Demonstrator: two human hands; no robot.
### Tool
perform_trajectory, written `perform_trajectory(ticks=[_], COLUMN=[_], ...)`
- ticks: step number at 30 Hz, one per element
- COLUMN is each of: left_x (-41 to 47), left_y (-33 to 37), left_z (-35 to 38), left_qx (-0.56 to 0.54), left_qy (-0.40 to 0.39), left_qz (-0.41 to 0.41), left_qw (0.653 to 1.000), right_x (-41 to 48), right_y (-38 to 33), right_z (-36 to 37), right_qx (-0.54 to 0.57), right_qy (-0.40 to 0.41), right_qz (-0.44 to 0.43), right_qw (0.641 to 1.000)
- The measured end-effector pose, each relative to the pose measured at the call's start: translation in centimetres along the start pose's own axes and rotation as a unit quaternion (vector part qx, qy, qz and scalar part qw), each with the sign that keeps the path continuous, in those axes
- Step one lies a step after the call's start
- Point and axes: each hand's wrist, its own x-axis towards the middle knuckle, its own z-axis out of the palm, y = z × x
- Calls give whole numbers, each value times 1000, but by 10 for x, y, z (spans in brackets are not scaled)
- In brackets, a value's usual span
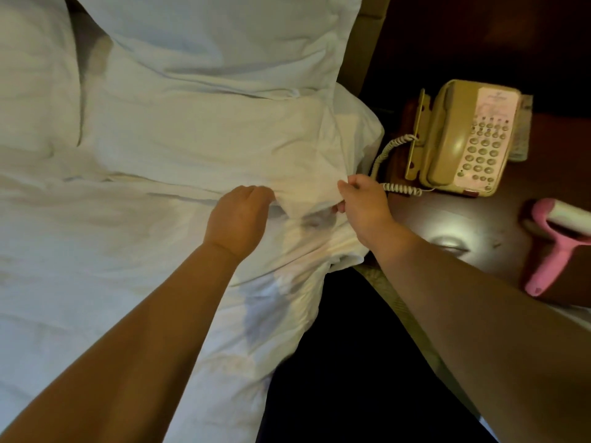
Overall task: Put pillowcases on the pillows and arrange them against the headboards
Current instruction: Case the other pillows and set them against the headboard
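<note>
Pillowcase (307,190) cloth, white and creased, hangs at the open end of a pillow (208,145) that lies across the bed (80,282) near its right edge. The pillow fills most of the case; only the loose mouth of the cloth sags over the corner. The left hand (238,215) is curled with its fingers tucked under the hem, a closed grip on the pillowcase. The right hand (364,203) pinches the same hem between thumb and fingers, so that grip is clenched on the cloth too. A second pillow (224,36) rests behind, against the headboard (367,43), and a third (32,84) sits to the left. Just beside the bed stands a dark wooden desk (447,219) carrying a beige telephone (463,139) with its coiled cord (399,187) trailing toward the right hand. A pink lint roller (553,244) lies nearer the desk's edge. The telephone's faceplate bears small print and a logo, too blurred to read.
</note>
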Motion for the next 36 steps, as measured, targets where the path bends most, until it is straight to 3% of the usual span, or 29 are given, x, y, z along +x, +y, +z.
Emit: perform_trajectory(ticks=[3,6,11,24,36], left_x=[-11,-7,15,-32,-133], left_y=[10,24,53,75,32], left_z=[10,17,3,-152,-241], left_qx=[53,91,61,123,115], left_qy=[-149,-223,-280,-165,-82], left_qz=[4,-38,-97,-243,-449], left_qw=[987,970,953,948,882], right_x=[3,5,-6,-123,-214], right_y=[15,22,-2,-150,-179], right_z=[2,-3,-24,6,76], right_qx=[-165,-317,-344,-406,-522], right_qy=[-12,-71,-53,-108,-125], right_qz=[-8,21,16,-221,-362], right_qw=[986,946,937,880,762])
